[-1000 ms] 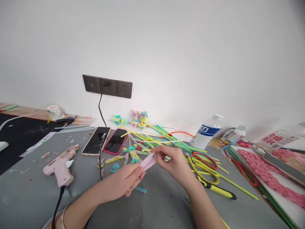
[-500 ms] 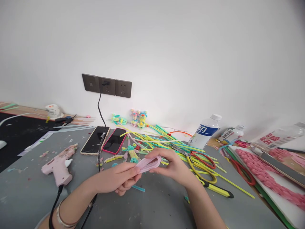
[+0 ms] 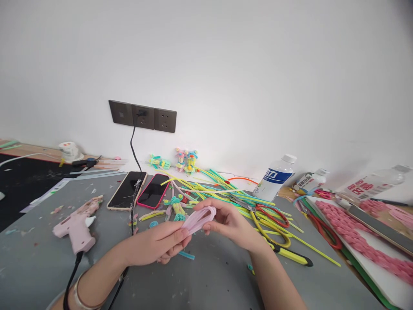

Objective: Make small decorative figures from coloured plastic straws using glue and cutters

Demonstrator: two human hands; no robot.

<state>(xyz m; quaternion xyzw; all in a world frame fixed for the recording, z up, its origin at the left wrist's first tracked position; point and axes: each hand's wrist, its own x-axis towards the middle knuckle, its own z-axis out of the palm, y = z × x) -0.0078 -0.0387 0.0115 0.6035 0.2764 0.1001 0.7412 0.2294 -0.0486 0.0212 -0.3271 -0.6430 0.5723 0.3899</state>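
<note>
A bundle of pale pink pipe cleaners (image 3: pixel 199 218) is bent into a loop above the middle of the grey table. My left hand (image 3: pixel 167 241) is closed round its lower end, thumb on top. At the rounded end, the thumb and fingers of my right hand (image 3: pixel 227 221) pinch the loop. Just behind the bundle lies a small teal and yellow pipe-cleaner figure (image 3: pixel 177 208), partly covered by the hands. Loose yellow and teal pipe cleaners (image 3: pixel 206 186) spread out behind my right hand.
A pink glue gun (image 3: pixel 77 228) with a black cord lies left, near two phones (image 3: pixel 154 191). Scissors (image 3: pixel 271 219) and a yellow cutter (image 3: pixel 293 256) lie right. A bottle (image 3: pixel 274 178) and several finished figures (image 3: pixel 191 161) stand by the wall. Pink braided work (image 3: pixel 358 232) lies far right.
My right thumb and fingers have closed in on the loop's rounded end, and the loop is tilted up slightly more. My left hand keeps its grip. The view has shifted slightly.
</note>
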